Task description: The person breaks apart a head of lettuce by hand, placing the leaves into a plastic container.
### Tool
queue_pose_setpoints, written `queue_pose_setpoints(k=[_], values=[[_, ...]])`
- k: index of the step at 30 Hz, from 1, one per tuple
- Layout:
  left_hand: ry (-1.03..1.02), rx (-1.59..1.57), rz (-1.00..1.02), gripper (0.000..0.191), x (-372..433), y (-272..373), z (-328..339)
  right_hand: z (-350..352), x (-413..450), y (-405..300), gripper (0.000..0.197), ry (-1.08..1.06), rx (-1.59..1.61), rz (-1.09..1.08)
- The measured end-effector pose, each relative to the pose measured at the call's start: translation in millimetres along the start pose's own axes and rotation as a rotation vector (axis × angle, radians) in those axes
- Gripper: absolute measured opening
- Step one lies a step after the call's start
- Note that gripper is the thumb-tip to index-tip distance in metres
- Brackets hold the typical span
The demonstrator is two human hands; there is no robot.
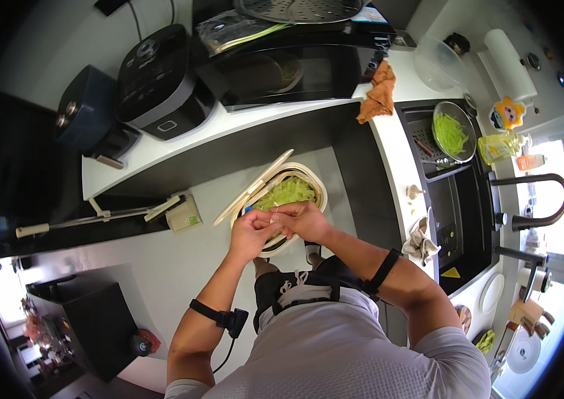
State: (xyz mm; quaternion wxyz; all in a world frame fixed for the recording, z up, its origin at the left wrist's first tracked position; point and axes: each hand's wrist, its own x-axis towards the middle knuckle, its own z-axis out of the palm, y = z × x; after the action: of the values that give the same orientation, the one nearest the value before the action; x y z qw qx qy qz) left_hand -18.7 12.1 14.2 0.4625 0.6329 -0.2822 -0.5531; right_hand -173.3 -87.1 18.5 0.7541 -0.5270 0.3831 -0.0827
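My left hand [252,232] and my right hand [304,219] meet over a cream trash bin [322,185] on the floor. Their fingertips pinch something small and pale, perhaps garlic; it is mostly hidden by the fingers. Light green peelings [289,192] fill much of the bin beneath the hands. The bin's lid [254,187] stands raised at its left side. On the counter to the right lie a pale garlic bulb [414,192] and small pieces near it.
Right of me is a black sink [454,209] with a strainer of green shreds [450,133] at its far end. An orange cloth [380,95] and a beige cloth [420,239] lie on the counter. A broom and dustpan [184,213] stand left, below a black rice cooker [162,90].
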Motion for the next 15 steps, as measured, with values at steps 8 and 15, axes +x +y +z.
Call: queue_pose_setpoints(k=[8,15], values=[[0.04,-0.503,-0.055,0.014,-6,6,-13,-4,4,5,0.031,-0.074,0.618,0.17],[-0.058,-0.503,-0.178,0.01,-1,1,-15,-3,1,2,0.029,-0.078,0.684,0.224]])
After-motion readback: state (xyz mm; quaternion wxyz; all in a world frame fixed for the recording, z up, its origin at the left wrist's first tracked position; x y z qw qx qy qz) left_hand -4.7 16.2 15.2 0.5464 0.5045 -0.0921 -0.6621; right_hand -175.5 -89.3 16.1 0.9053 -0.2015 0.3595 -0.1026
